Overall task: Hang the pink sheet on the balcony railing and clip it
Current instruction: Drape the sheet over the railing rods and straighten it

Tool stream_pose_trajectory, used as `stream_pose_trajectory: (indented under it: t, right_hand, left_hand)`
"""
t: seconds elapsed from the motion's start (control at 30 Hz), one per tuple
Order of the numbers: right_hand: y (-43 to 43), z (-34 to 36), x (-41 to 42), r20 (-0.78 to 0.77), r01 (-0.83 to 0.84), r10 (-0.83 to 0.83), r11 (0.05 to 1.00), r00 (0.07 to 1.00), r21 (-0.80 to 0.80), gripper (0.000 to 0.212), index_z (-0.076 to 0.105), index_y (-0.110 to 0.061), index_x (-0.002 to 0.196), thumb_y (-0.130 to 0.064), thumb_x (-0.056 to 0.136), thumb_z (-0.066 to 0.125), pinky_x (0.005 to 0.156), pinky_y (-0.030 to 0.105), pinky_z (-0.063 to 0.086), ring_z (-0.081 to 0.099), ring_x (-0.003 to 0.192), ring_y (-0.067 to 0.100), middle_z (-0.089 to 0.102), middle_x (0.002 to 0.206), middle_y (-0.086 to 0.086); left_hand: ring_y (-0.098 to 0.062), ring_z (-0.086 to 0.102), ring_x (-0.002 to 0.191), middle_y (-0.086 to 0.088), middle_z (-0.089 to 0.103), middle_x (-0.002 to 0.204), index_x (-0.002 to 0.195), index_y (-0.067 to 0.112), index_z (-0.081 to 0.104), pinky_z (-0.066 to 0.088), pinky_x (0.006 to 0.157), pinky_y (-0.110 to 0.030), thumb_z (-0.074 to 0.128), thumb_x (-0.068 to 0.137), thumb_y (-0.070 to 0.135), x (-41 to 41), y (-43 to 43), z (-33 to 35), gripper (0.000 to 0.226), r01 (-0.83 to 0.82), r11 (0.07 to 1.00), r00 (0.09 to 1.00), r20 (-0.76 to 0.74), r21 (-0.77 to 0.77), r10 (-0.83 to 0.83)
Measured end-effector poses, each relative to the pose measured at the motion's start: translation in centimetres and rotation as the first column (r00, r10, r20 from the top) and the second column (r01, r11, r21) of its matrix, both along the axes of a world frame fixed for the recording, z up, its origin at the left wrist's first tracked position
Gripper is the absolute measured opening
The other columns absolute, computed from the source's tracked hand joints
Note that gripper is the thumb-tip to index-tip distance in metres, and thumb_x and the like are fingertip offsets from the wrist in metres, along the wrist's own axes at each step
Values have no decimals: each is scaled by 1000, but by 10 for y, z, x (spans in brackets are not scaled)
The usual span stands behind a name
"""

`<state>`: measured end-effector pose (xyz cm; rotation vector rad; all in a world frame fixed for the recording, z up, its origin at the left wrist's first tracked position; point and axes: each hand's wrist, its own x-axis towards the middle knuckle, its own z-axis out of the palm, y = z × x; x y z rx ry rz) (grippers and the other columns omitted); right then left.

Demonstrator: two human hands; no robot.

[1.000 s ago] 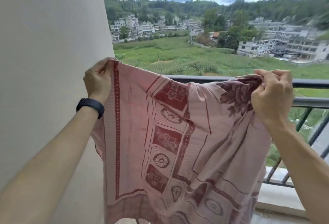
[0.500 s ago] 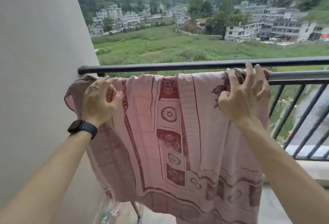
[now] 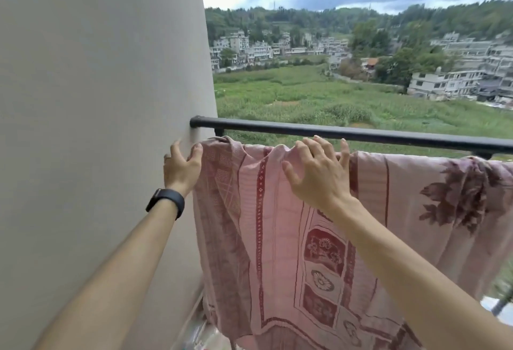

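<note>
The pink sheet (image 3: 288, 238), patterned in dark red, hangs draped over a lower rail just below the black top bar of the balcony railing (image 3: 361, 134). The rail under it is hidden by the cloth. My left hand (image 3: 180, 169) is at the sheet's left edge beside the wall, fingers straight and thumb touching the bunched corner. My right hand (image 3: 319, 174) rests on the sheet's top fold with its fingers spread. No clip is in view.
A plain beige wall (image 3: 97, 99) fills the left side and meets the railing's end. A dark baluster (image 3: 499, 305) shows at the lower right. Blurred items lie on the floor below the sheet (image 3: 200, 333). Beyond the rail are fields and buildings.
The sheet went from held up in both hands to draped over the rail. Both hands let go their grip and slid left along the top fold, the left one reaching the wall.
</note>
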<state>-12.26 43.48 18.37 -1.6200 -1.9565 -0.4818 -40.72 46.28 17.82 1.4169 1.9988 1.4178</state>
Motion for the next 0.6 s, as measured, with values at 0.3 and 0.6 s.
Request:
stream_pose_trajectory:
  t: [0.3,0.6]
  right_hand:
    - [30,-9,-10,68,-114,99,956,993,272,37,69,-22,113,-41,105,39,87,41,44,69,88,27,75,104,-1]
    - [-3,-21,89,-12,177,-183,930,983,323,44,64,-13,118,-46,103,39,120,44,17,57,113,34,67,113,16]
  left_hand:
    - [5,65,77,15,71,81,88,26,74,53,78,-19,77,81,44,-46,11,12,19,136,976,990,5,172,-139]
    - [2,63,82,18,64,87,90,24,66,48,75,-11,70,90,30,27,-12,-2,7,382,819,922,-230,428,-311]
